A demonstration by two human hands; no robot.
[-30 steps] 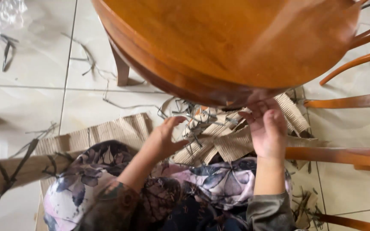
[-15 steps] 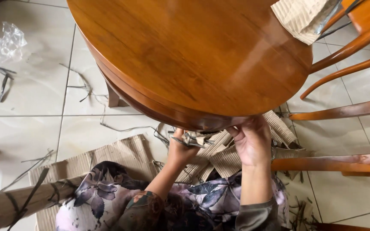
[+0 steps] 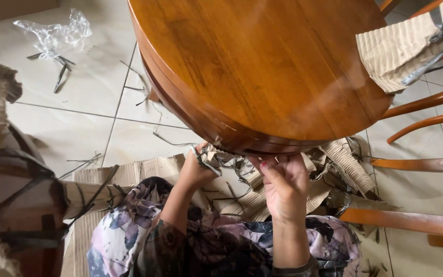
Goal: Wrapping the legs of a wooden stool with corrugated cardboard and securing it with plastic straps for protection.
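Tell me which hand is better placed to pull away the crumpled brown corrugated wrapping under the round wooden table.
Probably the left hand: it already grips the crumpled brown corrugated wrapping. The right hand only touches the round wooden table at its underside.

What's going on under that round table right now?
A person crouches on the tiled floor beside a round wooden table. Their left hand grips a crumpled wad of corrugated cardboard wrapping and strapping just below the tabletop's edge. Their right hand reaches up under the rim. Torn cardboard lies around the table's base, and another piece lies on top.
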